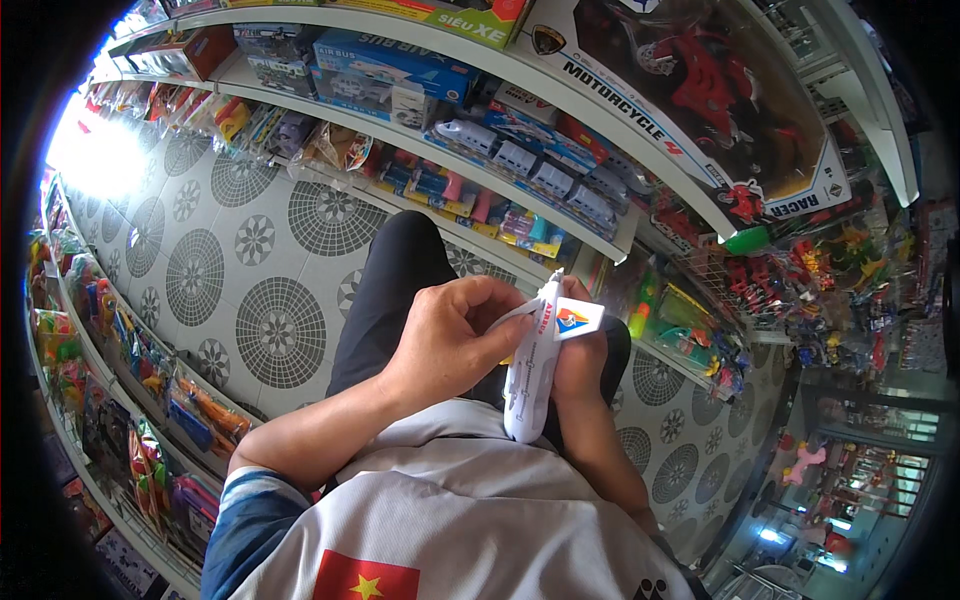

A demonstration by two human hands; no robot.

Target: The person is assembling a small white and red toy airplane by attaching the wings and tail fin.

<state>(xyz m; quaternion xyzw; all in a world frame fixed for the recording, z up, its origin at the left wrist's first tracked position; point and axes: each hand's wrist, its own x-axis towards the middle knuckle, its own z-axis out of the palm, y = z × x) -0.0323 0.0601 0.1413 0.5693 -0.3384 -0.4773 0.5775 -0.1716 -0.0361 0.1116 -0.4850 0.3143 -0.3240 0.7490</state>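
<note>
A white toy airplane [528, 385] is held upright in front of my chest, its rounded nose pointing down toward me. A tail fin [576, 319] with a blue and orange mark sticks out to its right. My left hand [445, 335] is closed, thumb and fingers pinching a thin white wing piece [512, 317] at the tail end. My right hand [580, 365] grips the body from the right and behind; the plane and fin hide part of its fingers.
Shelves [420, 150] of boxed toys curve across the far side, with a large boxed toy motorcycle [700, 90] at upper right. Bagged toys [150, 470] hang from a rack on the left. Patterned floor tiles [280, 345] lie around my knees.
</note>
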